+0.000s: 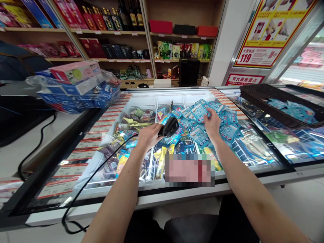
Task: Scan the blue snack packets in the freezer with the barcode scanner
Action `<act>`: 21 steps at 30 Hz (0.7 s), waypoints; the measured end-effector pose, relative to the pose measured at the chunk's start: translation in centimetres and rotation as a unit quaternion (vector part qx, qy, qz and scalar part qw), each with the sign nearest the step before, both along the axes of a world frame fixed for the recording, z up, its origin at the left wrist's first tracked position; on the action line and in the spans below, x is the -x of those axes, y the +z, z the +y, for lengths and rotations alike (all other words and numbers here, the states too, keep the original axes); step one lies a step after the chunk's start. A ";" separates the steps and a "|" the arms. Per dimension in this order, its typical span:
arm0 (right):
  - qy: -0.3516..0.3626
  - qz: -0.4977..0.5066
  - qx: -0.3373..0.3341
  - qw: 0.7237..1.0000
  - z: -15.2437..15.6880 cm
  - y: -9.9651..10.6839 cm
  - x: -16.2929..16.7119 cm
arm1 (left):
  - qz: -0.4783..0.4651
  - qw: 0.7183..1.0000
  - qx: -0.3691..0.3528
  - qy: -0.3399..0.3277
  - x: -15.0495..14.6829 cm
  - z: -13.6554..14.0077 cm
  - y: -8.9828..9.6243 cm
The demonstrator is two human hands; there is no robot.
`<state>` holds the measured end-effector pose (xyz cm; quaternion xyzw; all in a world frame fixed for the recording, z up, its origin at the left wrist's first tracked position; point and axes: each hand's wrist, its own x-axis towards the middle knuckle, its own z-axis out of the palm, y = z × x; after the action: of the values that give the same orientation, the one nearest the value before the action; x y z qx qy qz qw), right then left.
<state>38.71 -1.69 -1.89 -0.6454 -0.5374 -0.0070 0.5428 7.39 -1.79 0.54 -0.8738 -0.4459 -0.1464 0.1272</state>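
Note:
My left hand (pixel 149 135) is wrapped round the handle of a black barcode scanner (pixel 170 127), its head aimed right toward the packets and its cord trailing to the lower left. On the freezer's glass top lies a spread pile of flat light-blue packets (pixel 194 113), several overlapping. At the middle of this pile my right hand (pixel 212 123) pinches the edge of a light-blue packet (pixel 199 111), fingertips on its right side. Under the glass, wrapped ice creams (pixel 139 116) fill white wire baskets.
A brown plastic basket (pixel 275 109) with more blue packets stands at the right. Plastic-wrapped boxes (pixel 76 84) sit at the left, near a black cable (pixel 40 141). A pixelated patch covers something at the freezer's front edge (pixel 152 199). Stocked shelves (pixel 108 32) stand behind.

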 end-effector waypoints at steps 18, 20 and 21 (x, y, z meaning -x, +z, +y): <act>-0.021 -0.166 0.005 0.986 -0.4 0.4 0.2 | -0.051 0.999 0.010 -0.011 -3.7 0.3 -0.4; -0.024 -0.173 0.006 0.985 -0.6 0.8 0.5 | -0.080 0.996 0.002 -0.034 -3.7 0.5 -0.5; -0.024 -0.175 0.009 0.984 -0.8 1.0 0.7 | -0.101 0.994 -0.003 -0.048 -3.6 0.5 -0.6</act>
<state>38.05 -2.49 -0.90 -0.6514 -0.6086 -0.1277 0.4347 10.97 -1.29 -0.03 -0.8745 -0.4138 -0.2410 0.0776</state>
